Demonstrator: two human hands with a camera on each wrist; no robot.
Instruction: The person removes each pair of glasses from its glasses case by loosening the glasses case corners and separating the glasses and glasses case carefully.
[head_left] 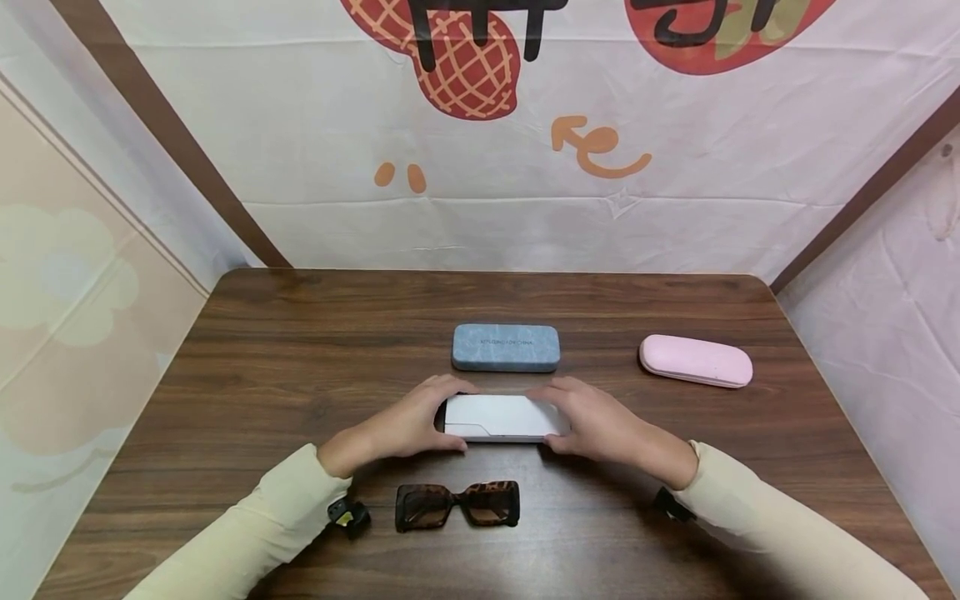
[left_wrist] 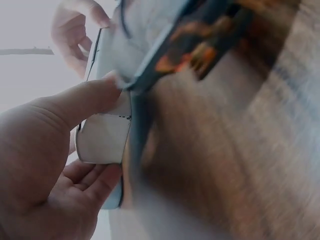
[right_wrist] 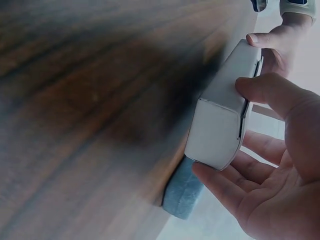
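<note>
A white glasses case [head_left: 495, 414] with an angled flap line across its top lies lengthwise between both hands. My left hand [head_left: 405, 423] grips its left end, thumb on the near side and fingers on the far side. At the opposite end, my right hand [head_left: 600, 423] holds it the same way. The right wrist view shows the case's squared end [right_wrist: 212, 134] between thumb and fingers. Tortoiseshell sunglasses [head_left: 423, 507] sit on the table nearer to me, lenses dark brown. Just behind the white case is a blue glasses case [head_left: 506, 348], shut, with lettering on its lid.
A pink glasses case [head_left: 696, 361], shut, lies at the right on the brown wooden table [head_left: 262, 375]. A printed cloth [head_left: 315, 133] hangs behind the table's far edge, and more cloth hangs on both sides.
</note>
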